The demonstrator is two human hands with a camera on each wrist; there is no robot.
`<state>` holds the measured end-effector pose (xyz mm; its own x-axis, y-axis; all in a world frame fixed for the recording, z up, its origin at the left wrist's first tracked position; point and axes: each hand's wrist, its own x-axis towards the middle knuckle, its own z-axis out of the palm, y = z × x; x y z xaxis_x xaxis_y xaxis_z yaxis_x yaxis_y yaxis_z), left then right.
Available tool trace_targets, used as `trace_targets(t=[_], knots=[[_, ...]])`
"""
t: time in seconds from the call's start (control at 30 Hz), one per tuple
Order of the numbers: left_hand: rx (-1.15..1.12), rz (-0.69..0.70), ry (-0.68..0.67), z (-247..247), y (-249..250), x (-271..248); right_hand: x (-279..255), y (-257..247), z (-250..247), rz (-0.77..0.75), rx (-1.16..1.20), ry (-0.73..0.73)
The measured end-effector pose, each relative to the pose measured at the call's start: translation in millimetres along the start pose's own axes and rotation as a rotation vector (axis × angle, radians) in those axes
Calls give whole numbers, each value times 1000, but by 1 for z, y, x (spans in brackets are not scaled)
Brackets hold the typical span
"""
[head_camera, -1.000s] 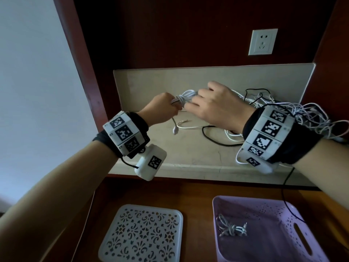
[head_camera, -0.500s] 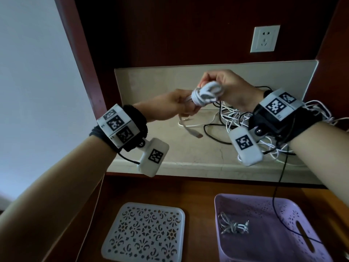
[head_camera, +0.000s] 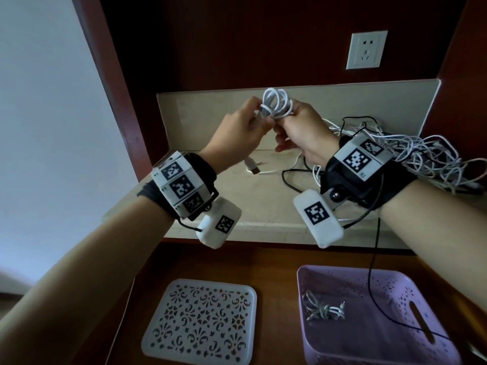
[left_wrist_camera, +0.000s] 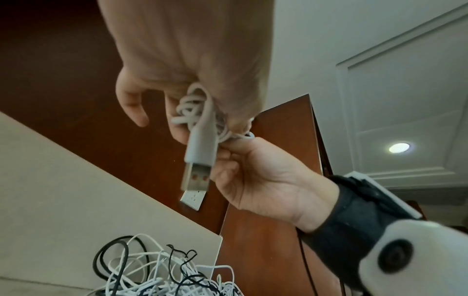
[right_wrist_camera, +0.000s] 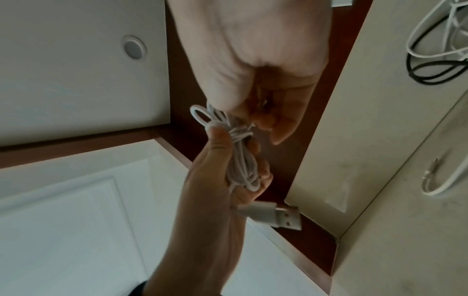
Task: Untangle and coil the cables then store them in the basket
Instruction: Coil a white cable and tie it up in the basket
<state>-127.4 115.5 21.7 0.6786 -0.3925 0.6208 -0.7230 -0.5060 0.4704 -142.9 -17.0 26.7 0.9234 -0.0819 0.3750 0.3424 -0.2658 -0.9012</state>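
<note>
A white cable coil is held up above the shelf between both hands. My left hand grips its lower part, thumb over the strands, and the coil's USB plug sticks out below the fingers. From the right, my right hand pinches the coil; in the right wrist view it holds the top loops. The purple basket stands at lower right with one grey coiled cable in it. A tangle of white and black cables lies on the shelf's right side.
Another USB plug on a loose white cable lies on the beige shelf under the hands. A white perforated lid lies left of the basket. A wall socket sits at upper right. A thin black wire hangs over the basket.
The right hand has turned from knuckles-up to palm-up and come close against the left. The coil's loops now stand up above the fingers, and both hands hold it.
</note>
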Motion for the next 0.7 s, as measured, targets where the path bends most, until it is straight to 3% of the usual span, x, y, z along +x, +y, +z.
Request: trace_targets(t=[0.07, 0.23, 0.33, 0.5, 0.7], knots=[[3, -37, 2, 1, 3, 2, -1, -2, 1, -17, -4, 25], [-754, -407, -109, -9, 5, 6, -8, 3, 5, -179, -30, 35], [-962, -480, -203, -16, 3, 2, -11, 8, 0, -268, -20, 1], [-981, -456, -291, -12, 3, -1, -9, 7, -4, -399, -77, 158], [-693, -365, -221, 4, -1, -5, -19, 16, 0, -502, -185, 226]])
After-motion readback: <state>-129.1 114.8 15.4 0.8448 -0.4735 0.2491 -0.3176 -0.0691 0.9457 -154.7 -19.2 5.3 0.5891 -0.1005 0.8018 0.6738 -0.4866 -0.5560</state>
